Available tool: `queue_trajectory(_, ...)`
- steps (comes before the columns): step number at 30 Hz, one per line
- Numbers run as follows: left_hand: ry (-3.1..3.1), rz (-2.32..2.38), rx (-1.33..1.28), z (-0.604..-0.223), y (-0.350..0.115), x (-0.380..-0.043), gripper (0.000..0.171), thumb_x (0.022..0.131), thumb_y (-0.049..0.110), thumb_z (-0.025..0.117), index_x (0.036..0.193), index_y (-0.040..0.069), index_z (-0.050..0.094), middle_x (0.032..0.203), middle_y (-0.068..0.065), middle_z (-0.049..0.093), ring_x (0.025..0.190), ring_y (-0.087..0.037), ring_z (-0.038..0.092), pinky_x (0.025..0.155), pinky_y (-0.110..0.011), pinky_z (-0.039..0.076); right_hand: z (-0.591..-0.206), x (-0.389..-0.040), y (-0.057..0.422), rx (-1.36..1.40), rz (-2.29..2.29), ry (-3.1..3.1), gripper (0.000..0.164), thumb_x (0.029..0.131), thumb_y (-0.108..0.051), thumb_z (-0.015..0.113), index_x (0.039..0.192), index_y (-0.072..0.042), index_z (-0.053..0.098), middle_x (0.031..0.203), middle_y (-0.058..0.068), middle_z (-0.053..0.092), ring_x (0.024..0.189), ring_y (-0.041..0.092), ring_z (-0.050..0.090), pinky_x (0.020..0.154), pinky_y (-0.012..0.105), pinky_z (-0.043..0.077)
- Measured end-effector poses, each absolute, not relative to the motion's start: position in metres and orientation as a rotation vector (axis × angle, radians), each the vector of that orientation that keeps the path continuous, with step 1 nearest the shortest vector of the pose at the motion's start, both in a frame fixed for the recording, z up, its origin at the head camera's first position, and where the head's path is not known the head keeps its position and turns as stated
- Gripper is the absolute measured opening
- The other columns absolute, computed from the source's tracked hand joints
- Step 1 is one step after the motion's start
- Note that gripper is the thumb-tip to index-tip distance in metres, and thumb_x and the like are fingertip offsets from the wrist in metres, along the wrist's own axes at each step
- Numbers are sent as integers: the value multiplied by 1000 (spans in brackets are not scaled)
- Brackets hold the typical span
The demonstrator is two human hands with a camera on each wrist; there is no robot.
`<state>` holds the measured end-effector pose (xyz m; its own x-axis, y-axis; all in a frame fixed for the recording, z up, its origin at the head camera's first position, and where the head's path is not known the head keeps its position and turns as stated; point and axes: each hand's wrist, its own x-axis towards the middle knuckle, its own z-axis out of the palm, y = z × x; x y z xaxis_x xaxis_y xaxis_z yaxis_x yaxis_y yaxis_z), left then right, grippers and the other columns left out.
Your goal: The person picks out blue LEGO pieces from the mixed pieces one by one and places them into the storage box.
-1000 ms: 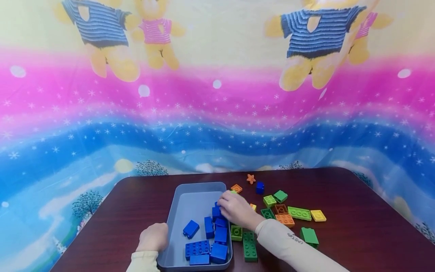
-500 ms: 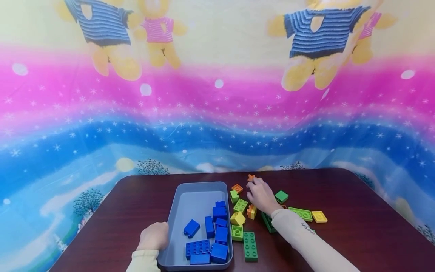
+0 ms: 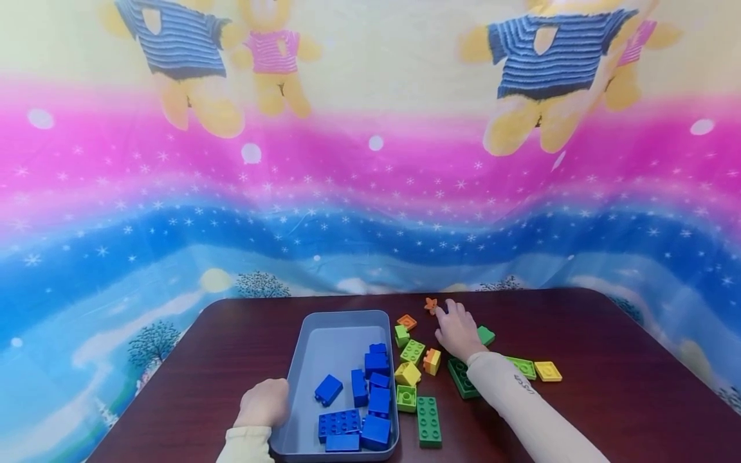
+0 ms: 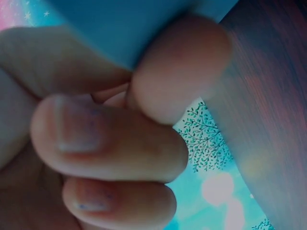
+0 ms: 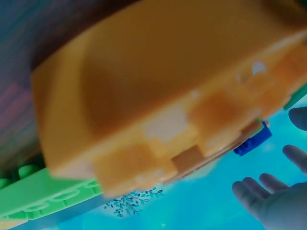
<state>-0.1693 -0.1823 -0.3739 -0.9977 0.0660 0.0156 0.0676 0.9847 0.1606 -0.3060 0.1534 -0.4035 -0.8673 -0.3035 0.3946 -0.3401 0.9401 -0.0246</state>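
Note:
My left hand (image 3: 263, 402) grips the left rim of a grey plastic tray (image 3: 312, 321), the thumb and a curled finger pinching its edge in the left wrist view. Several blue building bricks (image 3: 328, 390) lie in the tray, mostly along its right side. My right hand (image 3: 457, 331) is over the loose bricks at the back of the table, fingers spread and extended. A blue brick (image 5: 254, 141) shows just beyond its fingertips in the right wrist view, apart from them; the head view hides it behind the hand. An orange star-shaped piece (image 3: 431, 305) lies by the fingertips.
Right of the tray lie lime bricks (image 3: 413, 351), a yellow brick (image 3: 408, 373), a long green brick (image 3: 429, 421) and a flat yellow piece (image 3: 548, 371). An orange brick fills much of the right wrist view. A printed cloth (image 3: 370, 193) hangs behind the table.
My right hand has left the tray's right side and moved right and back over the loose bricks, covering the blue one there. My left hand stays on the tray rim.

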Motion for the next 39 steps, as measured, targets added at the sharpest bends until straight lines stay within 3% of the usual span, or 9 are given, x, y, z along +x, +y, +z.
queue_trajectory(7,-3116,-242,-114,-373,-181,-170,23,75,-4,55,57,7,46,54,-4,43,48,-17,42,42,-37,39,-404,-309,162,418,138,-2771,49,80,-14,67,123,0,49,129,30,34,110,42,41,77,46,44)
queue_trajectory(19,-3124,-212,-95,-370,-178,-169,23,75,-4,56,57,7,46,53,-4,42,47,-17,42,42,-34,38,-405,-312,167,399,225,-2839,46,82,-4,62,124,3,46,130,31,31,104,42,46,57,36,47)
queue_trajectory(30,-3120,-202,-88,-372,-178,-169,23,75,-3,57,57,7,47,53,-4,42,47,-16,42,42,-35,39,-403,-314,168,443,251,-2907,39,84,0,58,121,6,46,125,31,38,107,41,46,73,41,47)
queue_trajectory(39,-3122,-197,-85,-373,-180,-171,21,74,-3,57,58,6,48,54,-4,44,48,-17,43,42,-36,40,-404,-317,164,482,278,-2870,26,82,5,58,107,7,52,105,23,52,89,30,56,66,33,49)
